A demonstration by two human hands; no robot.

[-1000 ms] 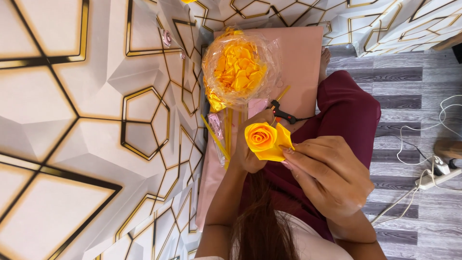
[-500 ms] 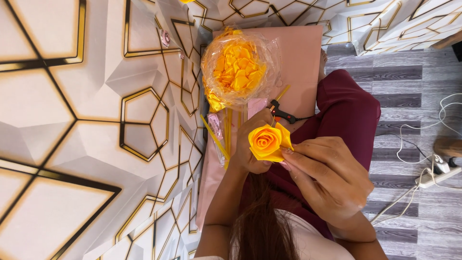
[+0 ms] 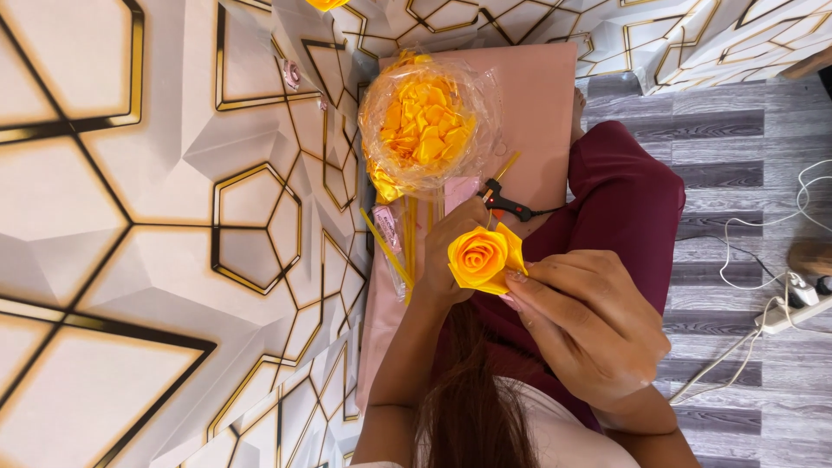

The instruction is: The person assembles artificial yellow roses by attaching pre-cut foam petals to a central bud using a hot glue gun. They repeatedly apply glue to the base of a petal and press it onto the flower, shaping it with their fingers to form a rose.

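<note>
Together the two hands hold a yellow ribbon rose [image 3: 482,257] between them, above the person's lap. The left hand [image 3: 452,247] is wrapped around the rose from behind and beneath, its fingers curled shut on the base, so much of that hand is hidden by the bloom. The right hand [image 3: 589,322] comes in from the other side with its fingertips pinched on the outer petal at the rose's edge, the rest of the fingers bent loosely together. The rose faces the camera, its petals spiralling to a tight orange centre.

Just beyond the left hand lies a black glue gun [image 3: 507,204] with a red trigger, its cord trailing off toward the maroon trouser leg [image 3: 626,195]. Beside the left hand, on its outer side, a few thin yellow sticks [image 3: 387,249] and a small clear packet rest on a pink board [image 3: 536,95]. Farther past the hands, on the same board, sits a clear plastic bag [image 3: 425,126] filled with more yellow ribbon flowers.

Well apart from the right hand, on the grey wood-pattern floor [image 3: 745,156], a white power strip [image 3: 793,314] lies with white cables looping around it. On the left hand's far side stands a white wall panel [image 3: 130,260] with gold geometric lines. Brown hair [image 3: 472,407] hangs just below the hands.
</note>
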